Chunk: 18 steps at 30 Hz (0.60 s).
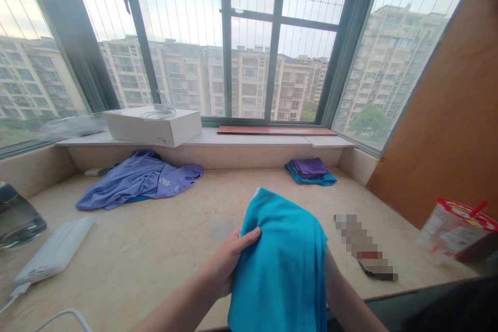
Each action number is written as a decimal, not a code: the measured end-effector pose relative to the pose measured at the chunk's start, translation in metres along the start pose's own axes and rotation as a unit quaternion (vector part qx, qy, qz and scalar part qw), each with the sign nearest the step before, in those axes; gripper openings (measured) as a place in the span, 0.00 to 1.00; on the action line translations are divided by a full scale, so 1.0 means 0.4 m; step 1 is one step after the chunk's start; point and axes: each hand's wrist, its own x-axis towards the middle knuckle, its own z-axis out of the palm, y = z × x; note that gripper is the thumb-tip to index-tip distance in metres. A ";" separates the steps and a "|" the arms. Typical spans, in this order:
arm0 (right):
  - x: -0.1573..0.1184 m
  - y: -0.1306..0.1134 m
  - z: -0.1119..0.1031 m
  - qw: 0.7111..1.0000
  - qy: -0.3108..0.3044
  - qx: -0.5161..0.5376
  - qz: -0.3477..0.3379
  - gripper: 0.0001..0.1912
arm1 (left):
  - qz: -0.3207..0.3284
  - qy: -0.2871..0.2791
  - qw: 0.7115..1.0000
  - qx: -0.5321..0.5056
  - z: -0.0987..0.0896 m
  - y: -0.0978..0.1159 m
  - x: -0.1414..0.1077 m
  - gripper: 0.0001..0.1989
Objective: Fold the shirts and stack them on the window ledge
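A folded turquoise-blue cloth (282,264), perhaps a garment, is held up in front of me over the near edge of the counter. My left hand (233,257) grips its left side, thumb pressed on the front face and the other fingers behind. On the right side, my right hand (331,272) reaches behind the cloth and supports it; its fingers are hidden. Toward the back right lies a small folded stack of purple and blue cloth (311,167). A crumpled periwinkle garment (136,179) is spread at the back left, with a bit of blue fabric beneath.
A white power bank (54,249) with a cable and a clear bottle (17,218) are at left. On the right are a blurred-out phone-like object (365,249) and a plastic cup (453,231) with a red lid. A white box (153,124) sits on the window ledge.
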 end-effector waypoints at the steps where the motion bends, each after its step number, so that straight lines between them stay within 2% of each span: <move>1: -0.007 0.009 0.006 0.999 -0.019 0.030 0.025 0.49 | -0.003 0.019 1.000 0.000 -0.001 -0.001 0.009 0.26; 3: -0.019 0.012 0.011 0.991 -0.044 0.105 0.071 0.54 | -0.013 0.056 0.998 0.008 -0.008 -0.005 0.029 0.26; 5: -0.026 0.000 0.007 0.981 -0.050 0.164 0.095 0.56 | -0.026 0.070 0.997 0.022 -0.019 -0.011 0.048 0.27; 7: -0.028 -0.013 0.001 0.976 -0.060 0.179 0.104 0.51 | -0.033 0.062 0.997 0.041 -0.032 -0.017 0.067 0.28; 9: -0.027 -0.017 0.000 0.976 -0.058 0.182 0.107 0.41 | -0.034 0.046 0.996 0.074 -0.047 -0.022 0.088 0.27; 11: -0.022 -0.009 0.003 0.976 -0.009 0.189 0.106 0.34 | -0.027 0.047 0.990 0.131 -0.067 -0.024 0.114 0.27; 14: -0.001 0.006 -0.005 0.970 0.100 0.198 0.099 0.33 | 0.009 0.098 0.965 0.243 -0.115 -0.026 0.163 0.29; 18: 0.070 0.000 -0.071 0.955 0.202 0.194 0.101 0.36 | 0.123 0.180 0.912 0.349 -0.206 -0.027 0.214 0.31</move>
